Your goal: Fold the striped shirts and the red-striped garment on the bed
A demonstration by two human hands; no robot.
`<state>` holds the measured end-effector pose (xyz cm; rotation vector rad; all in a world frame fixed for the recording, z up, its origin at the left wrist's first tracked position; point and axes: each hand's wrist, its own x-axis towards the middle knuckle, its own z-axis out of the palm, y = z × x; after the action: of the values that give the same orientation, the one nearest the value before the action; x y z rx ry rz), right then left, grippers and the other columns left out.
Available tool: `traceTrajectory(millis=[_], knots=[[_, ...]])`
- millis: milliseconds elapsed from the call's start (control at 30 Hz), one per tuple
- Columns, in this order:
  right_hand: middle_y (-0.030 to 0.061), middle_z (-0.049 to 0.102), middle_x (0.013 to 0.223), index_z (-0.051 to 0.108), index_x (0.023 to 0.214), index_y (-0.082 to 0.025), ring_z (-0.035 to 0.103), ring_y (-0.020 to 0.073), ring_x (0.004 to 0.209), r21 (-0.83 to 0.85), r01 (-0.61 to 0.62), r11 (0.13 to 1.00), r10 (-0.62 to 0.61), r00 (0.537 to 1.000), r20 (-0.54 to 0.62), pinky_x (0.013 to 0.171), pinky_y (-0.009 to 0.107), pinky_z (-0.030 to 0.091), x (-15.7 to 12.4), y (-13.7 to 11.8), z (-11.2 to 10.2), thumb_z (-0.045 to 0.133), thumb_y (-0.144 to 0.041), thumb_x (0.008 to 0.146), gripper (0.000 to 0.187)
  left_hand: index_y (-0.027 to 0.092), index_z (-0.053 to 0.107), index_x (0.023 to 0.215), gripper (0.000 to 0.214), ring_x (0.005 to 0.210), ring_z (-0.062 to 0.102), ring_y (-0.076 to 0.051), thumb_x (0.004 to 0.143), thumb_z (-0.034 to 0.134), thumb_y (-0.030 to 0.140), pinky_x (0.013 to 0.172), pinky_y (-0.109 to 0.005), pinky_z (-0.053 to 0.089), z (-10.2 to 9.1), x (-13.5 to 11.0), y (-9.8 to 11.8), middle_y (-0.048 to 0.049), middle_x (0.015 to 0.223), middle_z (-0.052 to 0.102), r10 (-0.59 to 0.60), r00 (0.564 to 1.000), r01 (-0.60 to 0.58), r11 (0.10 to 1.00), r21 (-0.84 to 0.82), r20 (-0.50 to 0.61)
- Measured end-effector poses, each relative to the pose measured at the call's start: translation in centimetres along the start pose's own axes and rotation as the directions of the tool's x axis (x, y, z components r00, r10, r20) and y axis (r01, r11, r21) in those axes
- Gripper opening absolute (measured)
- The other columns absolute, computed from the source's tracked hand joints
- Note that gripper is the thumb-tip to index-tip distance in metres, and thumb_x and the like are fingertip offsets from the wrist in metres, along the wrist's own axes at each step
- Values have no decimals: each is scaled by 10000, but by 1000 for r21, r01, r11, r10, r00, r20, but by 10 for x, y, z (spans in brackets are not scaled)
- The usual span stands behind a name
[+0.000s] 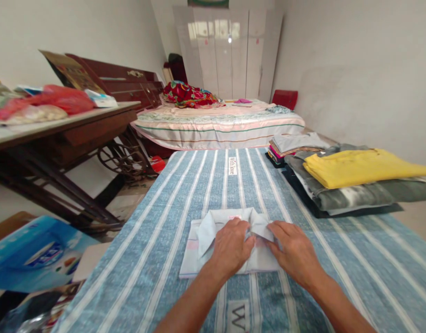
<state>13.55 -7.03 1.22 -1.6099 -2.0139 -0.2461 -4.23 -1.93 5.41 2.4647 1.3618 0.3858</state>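
A folded pale shirt (191,260) with faint pink stripes lies on the blue-and-white striped bedsheet (164,222). Its collar (207,231) stands up toward the far side, with a small pinkish label inside. My left hand (230,247) lies over the middle of the shirt, fingers curled at the collar's inner edge and thumb close by. On the collar's right point, my right hand (294,247) pinches the cloth between thumb and fingers. Part of the shirt front is hidden under my left hand.
At the right sit folded dark garments (358,196) topped by a yellow garment (365,166), with a smaller clothes stack (292,143) behind. A table (112,113) with red bags stands left, above a blue package (39,254). Beyond are another bed (226,127) and a wardrobe (230,60).
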Motion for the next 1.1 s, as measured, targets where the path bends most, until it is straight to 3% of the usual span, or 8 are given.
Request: traceTrajectory(millis=[233, 367, 533, 733, 800, 900, 967, 1100], knots=[[117, 623, 979, 610, 899, -155, 563, 232, 942, 68, 116, 991, -95, 962, -254, 815, 392, 471, 3, -22, 11, 470, -126, 839, 155, 174, 576, 726, 83, 823, 579, -209, 719, 500, 141, 745, -303, 406, 10, 14, -4, -48, 782, 598, -75, 995, 74, 997, 21, 59], [112, 622, 955, 605, 896, -154, 564, 230, 923, 106, 134, 985, -106, 966, -236, 795, 385, 479, -3, -40, 13, 461, -112, 841, 160, 174, 555, 709, 88, 686, 552, -165, 733, 476, 143, 642, -262, 392, 9, 18, -19, -6, 691, 584, -39, 998, 51, 966, -255, 50], [108, 610, 990, 600, 941, -164, 558, 247, 949, 161, 104, 981, -84, 988, -129, 812, 411, 479, -11, -49, 20, 511, -176, 830, 142, 157, 602, 876, 165, 831, 577, -167, 745, 502, 172, 748, -258, 421, 0, 19, -35, -26, 861, 639, 185, 966, -17, 742, -671, 181], [123, 587, 1074, 582, 1041, -162, 544, 253, 1015, 258, 126, 958, -116, 992, -52, 852, 419, 480, -10, -33, 12, 588, -288, 795, 276, 142, 546, 1055, 379, 855, 586, -167, 679, 579, 184, 735, -263, 425, -14, 16, -37, -40, 913, 640, 213, 911, 211, 498, -841, 354], [118, 590, 1069, 586, 1040, -170, 547, 247, 1018, 292, 148, 945, -153, 988, -8, 847, 408, 486, -9, -27, 8, 585, -305, 800, 275, 135, 549, 1025, 363, 752, 572, -151, 690, 609, 261, 669, -250, 414, -11, 17, -33, -15, 803, 621, 144, 929, 216, 536, -816, 340], [101, 604, 1046, 593, 1025, -184, 557, 225, 1005, 340, 171, 925, -181, 983, -2, 858, 391, 483, -7, -21, 7, 543, -277, 830, 222, 140, 580, 837, 208, 572, 485, -117, 700, 604, 295, 552, -227, 351, 0, 18, -27, 45, 588, 505, -13, 977, 156, 717, -679, 211], [102, 606, 1059, 584, 1052, -187, 555, 220, 1015, 321, 113, 940, -99, 993, -62, 880, 400, 469, -4, -15, 10, 493, -239, 853, 225, 149, 590, 775, 117, 568, 482, -119, 694, 569, 231, 543, -225, 343, 7, 20, -25, 41, 584, 508, -49, 990, 122, 779, -615, 134], [118, 612, 1049, 586, 1055, -174, 552, 246, 1000, 227, -150, 962, 169, 983, -66, 856, 420, 461, 9, 5, 21, 488, -276, 850, 250, 148, 610, 841, 177, 619, 530, -133, 705, 500, 175, 563, -218, 373, 9, 20, -29, 6, 697, 601, -22, 991, 104, 730, -676, 129]])
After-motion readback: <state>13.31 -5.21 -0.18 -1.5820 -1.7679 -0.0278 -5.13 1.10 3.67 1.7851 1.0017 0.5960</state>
